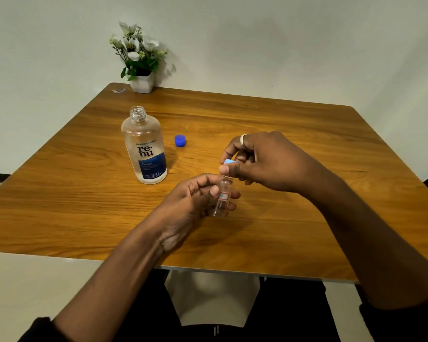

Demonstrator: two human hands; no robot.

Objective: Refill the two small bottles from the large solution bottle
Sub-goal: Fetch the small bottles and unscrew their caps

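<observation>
My left hand point(195, 196) grips a small clear bottle point(223, 197) with a red-edged label, held upright just above the table. Over its top, my right hand point(265, 161) pinches a light blue cap point(230, 162) between thumb and fingers. The large solution bottle point(145, 146), clear with a dark blue label, stands uncapped to the left of my hands. Its blue cap point(180, 140) lies on the table just right of it. Only one small bottle is in view.
The wooden table point(307, 134) carries a white pot of white flowers point(140, 60) at its far left corner against the wall. A small wrapper scrap point(118, 90) lies beside the pot. My legs show under the table's near edge.
</observation>
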